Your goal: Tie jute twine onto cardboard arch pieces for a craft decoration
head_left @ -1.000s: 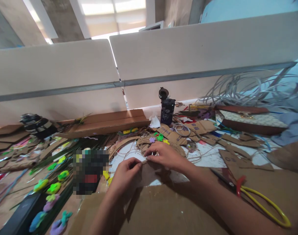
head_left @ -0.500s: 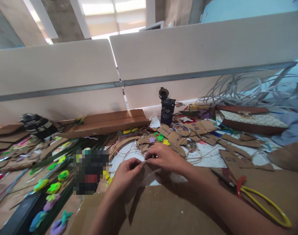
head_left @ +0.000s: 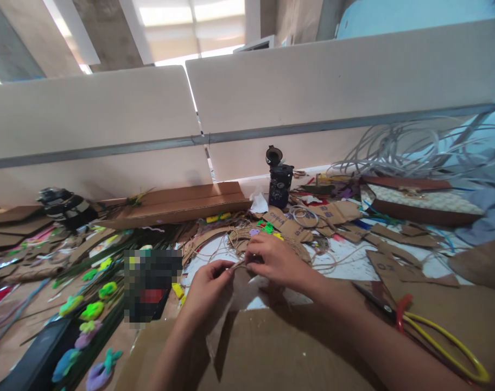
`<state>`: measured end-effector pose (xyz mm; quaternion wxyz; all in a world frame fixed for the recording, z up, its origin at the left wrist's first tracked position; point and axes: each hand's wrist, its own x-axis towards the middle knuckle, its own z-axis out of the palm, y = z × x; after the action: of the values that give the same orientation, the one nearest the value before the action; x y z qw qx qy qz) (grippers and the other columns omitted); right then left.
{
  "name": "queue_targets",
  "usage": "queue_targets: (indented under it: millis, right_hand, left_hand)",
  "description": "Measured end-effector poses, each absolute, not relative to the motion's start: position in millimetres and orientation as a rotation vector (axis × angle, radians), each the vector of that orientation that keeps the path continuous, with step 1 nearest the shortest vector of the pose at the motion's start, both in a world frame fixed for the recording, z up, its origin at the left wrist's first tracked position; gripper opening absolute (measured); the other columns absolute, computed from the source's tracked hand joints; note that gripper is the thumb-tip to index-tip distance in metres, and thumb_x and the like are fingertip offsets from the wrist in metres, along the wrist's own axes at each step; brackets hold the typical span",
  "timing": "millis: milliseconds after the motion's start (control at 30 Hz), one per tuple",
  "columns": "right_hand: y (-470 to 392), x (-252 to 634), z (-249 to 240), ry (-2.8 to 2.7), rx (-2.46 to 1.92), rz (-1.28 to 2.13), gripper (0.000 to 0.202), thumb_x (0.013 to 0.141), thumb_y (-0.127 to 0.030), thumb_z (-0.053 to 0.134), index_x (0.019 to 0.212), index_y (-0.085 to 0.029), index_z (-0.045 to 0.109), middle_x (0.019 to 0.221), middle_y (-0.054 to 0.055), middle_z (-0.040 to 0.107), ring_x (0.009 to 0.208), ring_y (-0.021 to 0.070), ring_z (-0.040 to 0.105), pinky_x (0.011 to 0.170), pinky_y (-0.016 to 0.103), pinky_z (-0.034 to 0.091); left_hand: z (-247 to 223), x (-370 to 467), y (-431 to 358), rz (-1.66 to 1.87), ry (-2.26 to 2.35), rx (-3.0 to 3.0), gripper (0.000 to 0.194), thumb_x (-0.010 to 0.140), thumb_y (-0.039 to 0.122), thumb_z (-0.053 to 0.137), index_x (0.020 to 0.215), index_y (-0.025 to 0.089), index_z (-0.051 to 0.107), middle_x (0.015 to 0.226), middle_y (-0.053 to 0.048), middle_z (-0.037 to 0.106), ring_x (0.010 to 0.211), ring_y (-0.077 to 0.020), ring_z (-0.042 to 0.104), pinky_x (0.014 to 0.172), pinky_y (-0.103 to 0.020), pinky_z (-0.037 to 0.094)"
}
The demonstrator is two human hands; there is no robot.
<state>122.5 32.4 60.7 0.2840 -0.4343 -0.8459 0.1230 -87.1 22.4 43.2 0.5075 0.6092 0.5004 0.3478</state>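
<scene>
A short length of brown twine (head_left: 238,265) stretches between my two hands, above the cardboard at the table's near side. My left hand (head_left: 210,285) pinches one part of it between thumb and finger. A little to the right, my right hand (head_left: 274,259) is closed on the twine too, its fingers bent. Just behind the right hand lies a twine-wrapped ring (head_left: 298,248), partly covered by that hand. Small purple, green (head_left: 267,227) and yellow fuzzy flowers sit along its far edge.
Yellow-handled scissors (head_left: 430,326) lie at the right on a cardboard sheet (head_left: 272,347). Behind stand a dark bottle (head_left: 280,184) with its lid up and a handbag (head_left: 422,201). Green and purple fuzzy pieces (head_left: 91,311), a blurred-out dark object (head_left: 152,288) and cardboard scraps fill the left.
My hands have drawn slightly apart, the left one going left and the right one right, so more of the twine shows between them. The view has shifted slightly.
</scene>
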Motion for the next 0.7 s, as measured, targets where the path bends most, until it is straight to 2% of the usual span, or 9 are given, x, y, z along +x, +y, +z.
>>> queue_targets:
  millis: [100,300,467,700]
  right_hand:
    - [31,120,56,-2.32,-1.16,0.175,0.006,0.083,-0.014,0.072,0.079,-0.018,0.07,0.086,0.003,0.062,0.085,0.0182,0.057,0.073,0.029,0.039]
    - [30,116,53,-2.388,-1.17,-0.029,0.01,0.085,-0.012,0.066,0.076,-0.017,0.065,0.085,0.005,0.062,0.084,0.0196,0.054,0.073,0.031,0.038]
    - [32,118,53,-2.363,-1.159,0.039,0.008,0.085,-0.011,0.064,0.082,-0.017,0.067,0.088,0.005,0.062,0.086,0.0194,0.055,0.075,0.031,0.039]
    - [32,125,63,-2.371,-1.181,0.098,0.008,0.085,-0.012,0.065,0.08,-0.018,0.068,0.084,0.003,0.061,0.08,0.0175,0.054,0.07,0.029,0.036]
  left_hand:
    - [43,-87,22,0.825,1.188,1.452,0.029,0.077,0.035,0.065,0.095,0.016,0.078,0.091,-0.006,0.078,0.081,-0.0216,0.064,0.071,-0.027,0.045]
    - [41,-87,22,0.813,1.19,1.477,0.029,0.078,0.034,0.065,0.095,0.015,0.078,0.088,-0.006,0.077,0.077,-0.0203,0.063,0.067,-0.026,0.044]
    - [48,-83,17,0.829,1.223,1.48,0.027,0.078,0.034,0.062,0.089,0.016,0.079,0.079,-0.004,0.075,0.07,-0.0193,0.06,0.063,-0.026,0.044]
    - [45,-89,23,0.89,1.257,1.479,0.027,0.075,0.037,0.065,0.089,0.016,0.078,0.082,-0.005,0.075,0.075,-0.0215,0.063,0.065,-0.026,0.043]
